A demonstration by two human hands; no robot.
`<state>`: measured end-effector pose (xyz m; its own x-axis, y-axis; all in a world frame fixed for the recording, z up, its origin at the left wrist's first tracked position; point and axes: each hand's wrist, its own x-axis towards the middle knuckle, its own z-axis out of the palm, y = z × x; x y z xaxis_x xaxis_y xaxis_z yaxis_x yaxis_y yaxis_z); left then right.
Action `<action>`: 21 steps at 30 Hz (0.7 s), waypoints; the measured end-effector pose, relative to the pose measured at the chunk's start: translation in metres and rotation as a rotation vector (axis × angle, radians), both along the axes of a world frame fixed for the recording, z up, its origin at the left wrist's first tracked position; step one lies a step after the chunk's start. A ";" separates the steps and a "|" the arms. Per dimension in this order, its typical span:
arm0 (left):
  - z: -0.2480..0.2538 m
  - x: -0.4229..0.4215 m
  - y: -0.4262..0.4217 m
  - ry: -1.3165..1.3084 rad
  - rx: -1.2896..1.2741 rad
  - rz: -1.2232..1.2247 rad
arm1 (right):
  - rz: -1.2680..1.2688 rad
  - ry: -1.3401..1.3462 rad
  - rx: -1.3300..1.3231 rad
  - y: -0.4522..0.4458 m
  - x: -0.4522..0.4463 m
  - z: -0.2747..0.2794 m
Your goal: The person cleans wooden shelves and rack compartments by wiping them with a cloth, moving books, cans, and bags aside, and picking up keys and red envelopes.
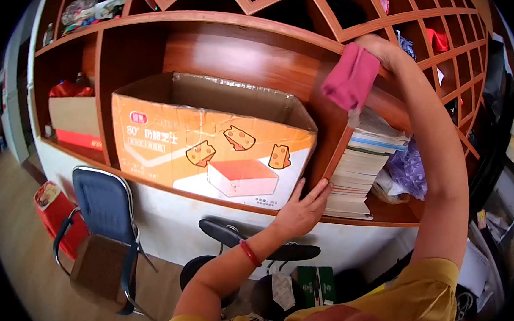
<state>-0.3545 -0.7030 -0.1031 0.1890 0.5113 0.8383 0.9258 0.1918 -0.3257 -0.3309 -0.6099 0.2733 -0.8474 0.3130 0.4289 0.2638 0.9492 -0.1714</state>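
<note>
A pink cloth (354,77) is in my right hand (378,49), bunched up against the upright divider (338,150) just under the lattice of the wooden shelf. My fingers are wrapped round the cloth's far side and partly hidden. Lower down, my left hand (301,212) rests with fingers stretched on the front edge of that divider, by the lower right corner of a large orange cardboard box (220,142). The box stands open at the top in the shelf compartment. To the right of the divider is a tall stack of books (362,168).
Purple plastic bags (408,168) lie beside the books. A blue-backed chair (102,198) and a black stool seat (226,231) stand below the shelf. Another carton (75,119) sits in the left compartment. Lattice cubbyholes (433,35) rise at upper right.
</note>
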 end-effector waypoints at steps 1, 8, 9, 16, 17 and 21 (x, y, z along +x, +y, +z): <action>0.001 -0.001 -0.002 -0.004 -0.014 -0.015 | 0.005 0.042 0.077 0.004 -0.007 0.000; -0.001 -0.007 -0.005 -0.024 -0.003 -0.139 | -0.085 -0.117 0.081 0.008 -0.024 0.008; -0.003 -0.008 -0.003 -0.008 -0.001 -0.141 | -0.081 -0.145 0.062 0.009 -0.024 0.009; -0.005 -0.007 0.001 0.017 0.026 -0.072 | 0.074 -0.313 -0.106 0.011 -0.014 0.008; -0.003 -0.006 -0.001 0.007 0.035 -0.100 | 0.114 -0.331 -0.134 0.012 -0.012 0.008; -0.004 -0.007 0.006 0.014 0.075 -0.083 | 0.275 -0.288 -0.265 0.013 -0.001 0.005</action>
